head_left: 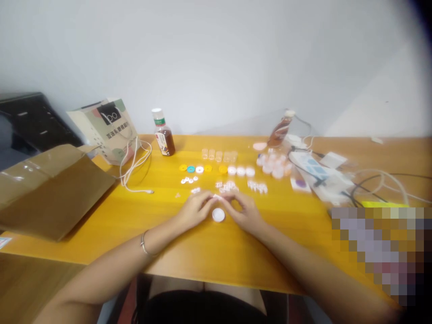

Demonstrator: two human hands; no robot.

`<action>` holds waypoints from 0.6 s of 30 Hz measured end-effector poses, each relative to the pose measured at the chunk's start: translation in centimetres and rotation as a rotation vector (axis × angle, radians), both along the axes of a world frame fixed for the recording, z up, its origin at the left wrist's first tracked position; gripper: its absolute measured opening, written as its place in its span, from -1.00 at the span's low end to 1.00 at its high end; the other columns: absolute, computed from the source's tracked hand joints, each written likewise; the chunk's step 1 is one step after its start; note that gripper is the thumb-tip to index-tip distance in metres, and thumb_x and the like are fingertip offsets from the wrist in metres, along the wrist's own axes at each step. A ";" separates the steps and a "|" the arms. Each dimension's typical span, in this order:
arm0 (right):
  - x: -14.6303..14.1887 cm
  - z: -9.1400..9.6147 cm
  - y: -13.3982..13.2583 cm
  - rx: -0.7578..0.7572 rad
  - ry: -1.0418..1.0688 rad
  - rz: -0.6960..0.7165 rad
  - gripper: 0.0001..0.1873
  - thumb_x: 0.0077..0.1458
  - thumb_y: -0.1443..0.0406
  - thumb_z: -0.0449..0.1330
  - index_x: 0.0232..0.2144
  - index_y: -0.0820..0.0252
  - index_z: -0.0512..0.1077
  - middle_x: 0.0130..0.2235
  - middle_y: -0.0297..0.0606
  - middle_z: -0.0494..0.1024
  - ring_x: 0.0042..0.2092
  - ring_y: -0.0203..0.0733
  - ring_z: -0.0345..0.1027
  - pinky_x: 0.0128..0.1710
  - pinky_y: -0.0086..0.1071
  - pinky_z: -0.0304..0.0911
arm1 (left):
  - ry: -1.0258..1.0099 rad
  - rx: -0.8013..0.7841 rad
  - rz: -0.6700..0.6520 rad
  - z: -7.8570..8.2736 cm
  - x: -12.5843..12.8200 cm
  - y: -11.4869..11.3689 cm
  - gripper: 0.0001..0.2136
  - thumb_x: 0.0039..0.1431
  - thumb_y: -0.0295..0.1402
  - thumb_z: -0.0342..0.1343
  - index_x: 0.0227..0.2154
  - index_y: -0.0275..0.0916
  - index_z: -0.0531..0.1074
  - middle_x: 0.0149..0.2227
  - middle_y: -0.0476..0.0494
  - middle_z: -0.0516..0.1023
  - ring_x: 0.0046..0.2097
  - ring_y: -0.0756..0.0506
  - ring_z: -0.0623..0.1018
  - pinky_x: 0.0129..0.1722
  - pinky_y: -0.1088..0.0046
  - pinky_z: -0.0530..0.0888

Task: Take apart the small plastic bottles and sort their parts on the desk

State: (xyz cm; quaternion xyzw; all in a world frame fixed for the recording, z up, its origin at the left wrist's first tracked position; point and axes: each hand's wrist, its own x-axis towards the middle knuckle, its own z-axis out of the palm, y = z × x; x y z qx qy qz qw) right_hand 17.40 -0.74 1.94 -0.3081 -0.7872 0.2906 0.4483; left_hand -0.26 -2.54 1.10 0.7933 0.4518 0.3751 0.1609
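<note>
We note left hand (195, 210) and right hand (245, 211) jointly pinching a small white piece (217, 196); slipping fingertips could drop it beside the white lid (218, 215).

A small white piece (217, 196) is pinched where the fingertips of the left hand (196, 209) and the right hand (245, 212) meet. The fingers cover part of it and the view is blurred, so its exact shape cannot be told. Just nearer the person, between the two hands and touched by neither, a round white cap (218, 215) lies flat on the yellow-brown table (286, 265). It is shallow, its raised rim circling a recessed middle that faces upward.
</note>
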 end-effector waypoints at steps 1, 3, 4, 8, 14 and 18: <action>0.0 0.0 0.0 -0.006 -0.001 0.010 -0.86 0.07 0.22 0.09 -0.34 0.13 0.40 -0.41 -0.29 0.49 -0.39 -0.25 0.34 -0.34 -0.35 0.29 | -0.006 -0.001 -0.010 0.0 0.0 0.0 -0.81 0.22 -0.31 -0.11 -0.39 -0.26 0.35 -0.46 -0.05 0.43 -0.41 0.00 0.40 -0.40 0.49 0.35; 0.1 0.1 0.0 -0.002 -0.005 0.027 -0.87 0.08 0.24 0.08 -0.36 0.13 0.40 -0.41 -0.30 0.49 -0.38 -0.25 0.34 -0.33 -0.35 0.28 | -0.015 0.000 -0.042 0.1 0.0 0.0 -0.82 0.24 -0.33 -0.13 -0.34 -0.26 0.35 -0.42 -0.06 0.44 -0.37 0.00 0.42 -0.35 0.48 0.35; 0.1 0.1 0.0 0.006 -0.007 0.029 -0.87 0.08 0.25 0.08 -0.36 0.13 0.40 -0.41 -0.30 0.48 -0.37 -0.25 0.35 -0.33 -0.35 0.28 | -0.011 0.005 -0.051 0.2 0.0 0.0 -0.81 0.24 -0.34 -0.14 -0.33 -0.25 0.35 -0.41 -0.06 0.44 -0.36 -0.01 0.42 -0.34 0.48 0.35; 0.1 0.2 -0.1 0.026 -0.024 0.024 -0.88 0.08 0.27 0.06 -0.39 0.12 0.39 -0.43 -0.31 0.47 -0.38 -0.24 0.34 -0.33 -0.34 0.26 | 0.069 0.026 -0.039 0.3 -0.1 -0.3 -0.77 0.27 -0.35 -0.22 -0.38 -0.26 0.31 -0.44 -0.07 0.38 -0.38 -0.02 0.38 -0.35 0.46 0.33; -0.3 0.0 -0.3 -0.190 0.084 0.048 -0.87 0.07 0.24 0.09 -0.46 0.14 0.36 -0.47 -0.35 0.42 -0.40 -0.28 0.30 -0.33 -0.38 0.25 | 0.071 0.036 -0.046 -0.1 -0.1 -0.1 -0.75 0.27 -0.36 -0.26 -0.44 -0.27 0.28 -0.47 -0.06 0.33 -0.42 -0.01 0.34 -0.38 0.46 0.30; -0.5 0.2 -0.5 -0.343 0.161 0.067 -0.83 0.06 0.22 0.11 -0.50 0.17 0.34 -0.51 -0.39 0.38 -0.43 -0.32 0.27 -0.37 -0.43 0.22 | 0.040 0.012 -0.051 -0.3 0.0 0.0 -0.73 0.27 -0.35 -0.26 -0.47 -0.27 0.26 -0.50 -0.04 0.30 -0.44 0.00 0.32 -0.40 0.48 0.27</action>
